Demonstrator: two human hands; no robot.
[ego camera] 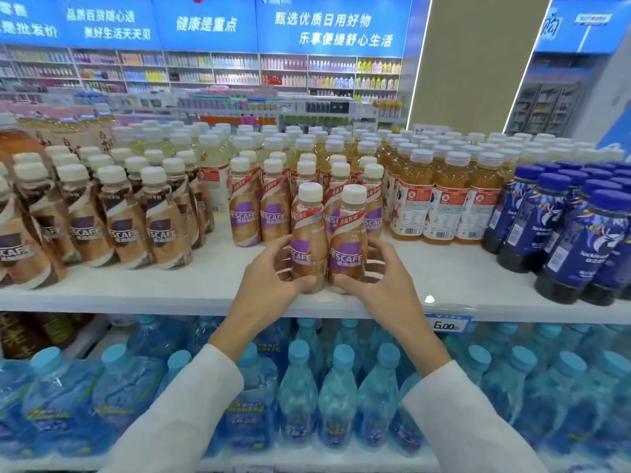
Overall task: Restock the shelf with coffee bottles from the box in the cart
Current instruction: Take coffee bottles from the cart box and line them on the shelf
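Two coffee bottles with purple labels and white caps stand side by side near the front edge of the white shelf [170, 288]. My left hand [269, 271] wraps the left coffee bottle [309, 233] low down. My right hand [379, 271] wraps the right coffee bottle [348, 240] the same way. Right behind them stand several more purple-label coffee bottles [244, 206] in rows. The box and the cart are out of view.
Brown-label coffee bottles [160, 220] fill the shelf to the left, orange drink bottles [444, 199] and dark blue bottles [573, 247] to the right. Water bottles [338, 397] pack the shelf below. A price tag [447, 324] hangs on the shelf edge.
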